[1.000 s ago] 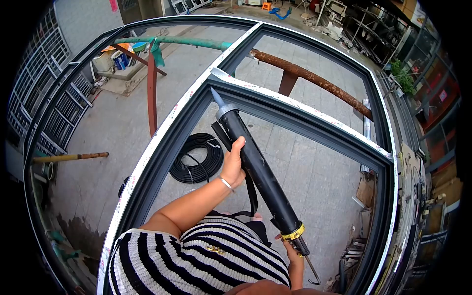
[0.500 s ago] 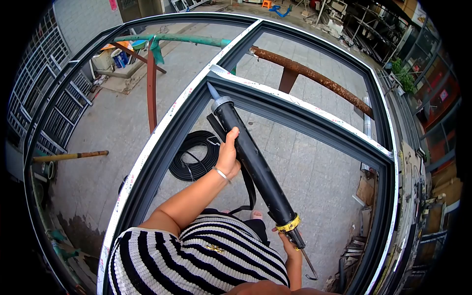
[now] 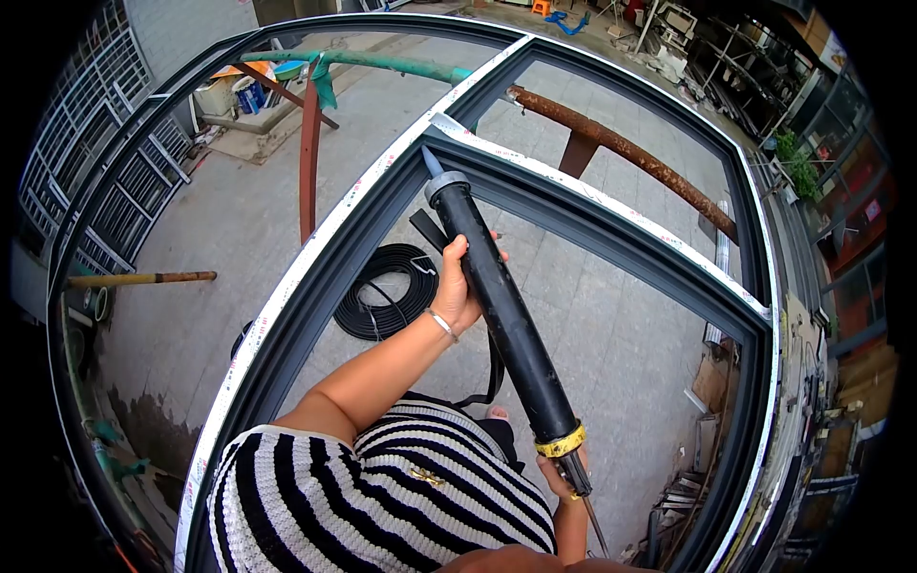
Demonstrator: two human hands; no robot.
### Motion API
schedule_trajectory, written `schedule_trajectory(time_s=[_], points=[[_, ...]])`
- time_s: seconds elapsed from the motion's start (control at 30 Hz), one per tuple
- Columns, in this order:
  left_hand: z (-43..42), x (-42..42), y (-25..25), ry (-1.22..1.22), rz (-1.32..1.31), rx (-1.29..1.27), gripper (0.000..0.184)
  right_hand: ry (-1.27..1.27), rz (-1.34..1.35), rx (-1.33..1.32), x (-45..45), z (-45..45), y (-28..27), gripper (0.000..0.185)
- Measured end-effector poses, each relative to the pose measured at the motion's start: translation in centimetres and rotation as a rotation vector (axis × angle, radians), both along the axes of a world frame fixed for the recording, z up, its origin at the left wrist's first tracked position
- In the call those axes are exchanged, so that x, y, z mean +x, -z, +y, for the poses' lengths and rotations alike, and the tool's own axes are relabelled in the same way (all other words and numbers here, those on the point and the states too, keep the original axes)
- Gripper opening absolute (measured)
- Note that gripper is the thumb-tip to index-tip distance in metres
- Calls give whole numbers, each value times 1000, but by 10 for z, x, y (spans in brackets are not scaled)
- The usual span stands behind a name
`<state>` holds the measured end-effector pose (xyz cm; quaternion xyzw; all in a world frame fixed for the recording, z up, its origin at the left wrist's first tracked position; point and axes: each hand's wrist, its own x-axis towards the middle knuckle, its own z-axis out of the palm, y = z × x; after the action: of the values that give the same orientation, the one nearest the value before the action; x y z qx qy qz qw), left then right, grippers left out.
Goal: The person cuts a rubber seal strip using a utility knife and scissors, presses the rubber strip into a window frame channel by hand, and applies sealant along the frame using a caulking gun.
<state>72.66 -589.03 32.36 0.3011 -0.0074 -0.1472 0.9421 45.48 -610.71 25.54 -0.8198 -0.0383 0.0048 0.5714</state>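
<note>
A long black caulking gun [image 3: 516, 325] lies slantwise in front of me, its grey-blue nozzle [image 3: 433, 161] at the inner corner of a dark window frame [image 3: 315, 306] with white film on its bars. My left hand [image 3: 460, 286] is wrapped round the barrel's upper part, a silver bracelet on the wrist. At the lower end, below a yellow ring [image 3: 561, 440], my right hand [image 3: 564, 477] is closed round the handle, partly hidden by the gun. Whether the nozzle touches the frame I cannot tell.
Under the frame are a coil of black hose [image 3: 387, 291], a rusty pipe [image 3: 621, 158], a green pipe [image 3: 392, 64] and a reddish-brown post [image 3: 310, 153]. Metal grilles [image 3: 134, 191] stand at the left. Scrap pieces [image 3: 678, 506] lie at the lower right.
The view has shifted a little. The gun stands slightly steeper, with its nozzle still near the frame's corner. Both hands have kept their hold on it.
</note>
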Motion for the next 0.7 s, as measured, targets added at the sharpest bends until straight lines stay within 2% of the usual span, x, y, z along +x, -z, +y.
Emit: schedule_trajectory(time_s=[0.1, 0.13, 0.3, 0.47, 0.7], points=[[-2, -1, -4, -1, -4, -17, 61, 188, -114, 162, -10, 6, 36, 29], [-3, 0, -3, -5, -6, -21, 60, 211, -145, 182, -7, 12, 25, 23], [-1, 2, 6, -4, -31, -50, 62, 190, -221, 6, -8, 13, 28, 25], [6, 7, 19, 73, -117, -159, 62, 115, -260, -167, -4, 20, 5, 25], [11, 9, 23, 139, -119, -205, 67, 108, -377, -99, 5, 22, 7, 20]])
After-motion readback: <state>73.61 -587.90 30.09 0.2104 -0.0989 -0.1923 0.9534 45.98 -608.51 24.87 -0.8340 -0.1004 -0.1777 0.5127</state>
